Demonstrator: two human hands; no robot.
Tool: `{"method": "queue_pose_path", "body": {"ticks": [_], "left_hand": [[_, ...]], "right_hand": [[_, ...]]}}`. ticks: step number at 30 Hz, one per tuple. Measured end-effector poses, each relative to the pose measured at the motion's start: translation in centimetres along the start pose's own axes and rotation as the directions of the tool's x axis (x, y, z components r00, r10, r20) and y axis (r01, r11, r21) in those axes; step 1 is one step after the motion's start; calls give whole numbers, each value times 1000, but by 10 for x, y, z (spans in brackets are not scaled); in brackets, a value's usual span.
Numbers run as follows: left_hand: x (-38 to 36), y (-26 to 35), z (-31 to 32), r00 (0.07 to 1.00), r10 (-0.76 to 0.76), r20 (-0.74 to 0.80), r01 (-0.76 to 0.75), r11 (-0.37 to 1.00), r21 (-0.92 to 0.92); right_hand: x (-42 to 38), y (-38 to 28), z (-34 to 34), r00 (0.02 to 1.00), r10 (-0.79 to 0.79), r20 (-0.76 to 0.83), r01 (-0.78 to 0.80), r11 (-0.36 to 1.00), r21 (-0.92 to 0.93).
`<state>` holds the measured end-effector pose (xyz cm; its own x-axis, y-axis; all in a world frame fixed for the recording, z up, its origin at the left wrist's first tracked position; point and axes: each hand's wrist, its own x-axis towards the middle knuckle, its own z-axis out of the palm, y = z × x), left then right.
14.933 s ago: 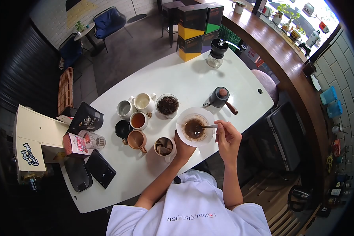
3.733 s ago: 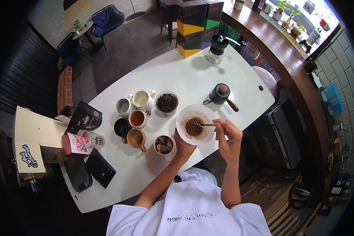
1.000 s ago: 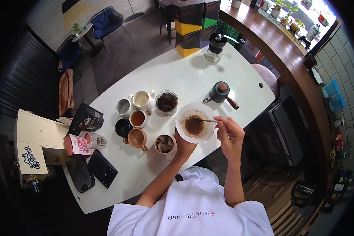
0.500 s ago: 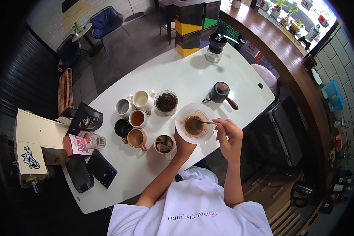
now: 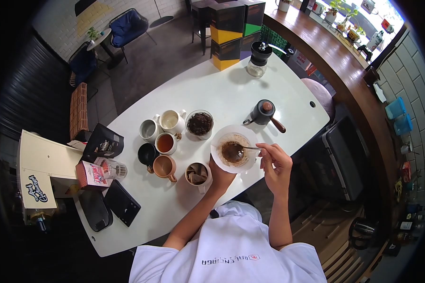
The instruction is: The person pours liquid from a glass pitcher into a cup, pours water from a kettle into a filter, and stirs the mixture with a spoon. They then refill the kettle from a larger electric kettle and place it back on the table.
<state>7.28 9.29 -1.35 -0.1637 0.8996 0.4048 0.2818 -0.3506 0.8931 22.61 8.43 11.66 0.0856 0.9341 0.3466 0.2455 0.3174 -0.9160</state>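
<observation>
My left hand (image 5: 223, 175) is wrapped round the side of a white cone-shaped paper filter (image 5: 246, 136) and steadies it near the table's front edge. What the filter sits in is mostly hidden. Wet brown coffee grounds (image 5: 228, 150) fill its bottom. Pinched in my right hand (image 5: 276, 165), a metal spoon (image 5: 252, 148) reaches over the rim, its shiny bowl in the grounds. Just left of my left hand is a mug (image 5: 197, 174) holding dark folded pieces. Beyond it stands a glass (image 5: 199, 123) of dark, crumbly material.
Several mugs stand to the left, one with amber liquid (image 5: 165, 143). A black pot (image 5: 263, 112) with a wooden handle lies beyond the filter, and a hand grinder (image 5: 259, 59) stands farther back. Phones (image 5: 123, 203), a pink box (image 5: 92, 174) and a black pouch (image 5: 104, 143) are at left.
The spoon's bowl now shows shiny in the grounds, where before it was mostly covered. Both hands stay in nearly the same place.
</observation>
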Motion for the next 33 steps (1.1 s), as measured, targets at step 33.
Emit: {"method": "queue_pose_path", "body": {"ticks": [33], "left_hand": [[2, 12, -2, 1000, -21, 7, 22, 999, -32]], "right_hand": [[1, 3, 1, 1000, 8, -12, -8, 1000, -8]]}}
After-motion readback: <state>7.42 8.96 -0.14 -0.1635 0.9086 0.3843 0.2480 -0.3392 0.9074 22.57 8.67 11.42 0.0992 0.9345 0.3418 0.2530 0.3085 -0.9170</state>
